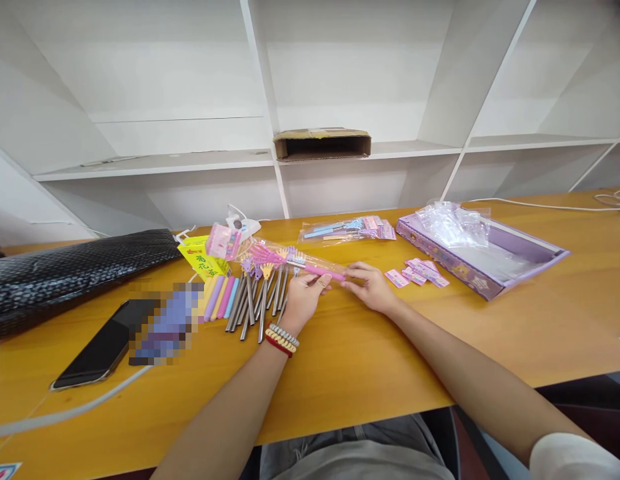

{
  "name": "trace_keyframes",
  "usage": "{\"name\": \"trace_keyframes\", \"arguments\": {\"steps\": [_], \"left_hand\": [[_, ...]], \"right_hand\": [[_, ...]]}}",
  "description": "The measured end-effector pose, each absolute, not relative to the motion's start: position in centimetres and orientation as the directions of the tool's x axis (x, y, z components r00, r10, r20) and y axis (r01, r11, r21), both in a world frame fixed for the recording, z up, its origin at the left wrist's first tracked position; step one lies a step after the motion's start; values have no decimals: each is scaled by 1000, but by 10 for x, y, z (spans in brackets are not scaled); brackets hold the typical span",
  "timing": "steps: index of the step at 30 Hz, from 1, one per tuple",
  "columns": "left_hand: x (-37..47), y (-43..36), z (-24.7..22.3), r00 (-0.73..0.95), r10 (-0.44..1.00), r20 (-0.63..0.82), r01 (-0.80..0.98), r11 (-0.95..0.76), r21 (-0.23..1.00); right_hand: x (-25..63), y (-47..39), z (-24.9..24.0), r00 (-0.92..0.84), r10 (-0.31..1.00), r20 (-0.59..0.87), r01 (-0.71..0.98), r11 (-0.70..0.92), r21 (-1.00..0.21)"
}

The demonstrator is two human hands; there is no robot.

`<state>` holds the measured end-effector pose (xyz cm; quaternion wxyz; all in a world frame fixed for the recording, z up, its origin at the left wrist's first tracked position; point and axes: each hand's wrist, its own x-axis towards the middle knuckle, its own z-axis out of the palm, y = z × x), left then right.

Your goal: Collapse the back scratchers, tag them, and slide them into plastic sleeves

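Observation:
My left hand (304, 300), with bracelets at the wrist, pinches a clear plastic sleeve around a pink hand-shaped scratcher (320, 271). The fingers of my right hand (367, 285) close on the sleeve's right end. A pink card (223, 241) shows at the sleeve's far left end. Under and beside it lie several metal rods (263, 307) with purple and yellow hand-shaped heads. Left of these are several coloured tubes (223, 298). Packed scratchers (347, 229) in clear sleeves lie farther back. Several small pink cards (417, 272) rest right of my right hand.
A purple box (530, 257) holding clear sleeves (455, 225) sits at the right. At the left are a black wrapped package (85, 273), a yellow packet (203, 259), a phone (103, 347) and a white cable (85, 408). A cardboard box (323, 145) stands on the shelf behind.

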<state>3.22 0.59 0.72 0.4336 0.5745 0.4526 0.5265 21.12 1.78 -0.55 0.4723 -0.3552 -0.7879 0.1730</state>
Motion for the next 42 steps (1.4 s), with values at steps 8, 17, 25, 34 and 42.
{"name": "trace_keyframes", "arguments": {"steps": [8, 17, 25, 34, 42], "left_hand": [[29, 11, 9, -54, 967, 248, -3, -248, 969], [24, 12, 12, -125, 960, 250, -59, -259, 964], [28, 12, 9, -95, 958, 270, -38, -274, 961], [27, 9, 17, -177, 937, 301, -76, -318, 945], [29, 7, 13, -21, 964, 264, -123, -265, 956]], "right_hand": [[218, 23, -3, -247, 702, 668, 478, 688, -546], [231, 29, -5, -359, 771, 526, 531, 632, -564], [219, 16, 6, -548, 782, 298, 441, 572, -691], [237, 25, 6, -489, 796, 357, 546, 598, -586], [227, 17, 5, -423, 807, 411, 556, 590, -585]]}}
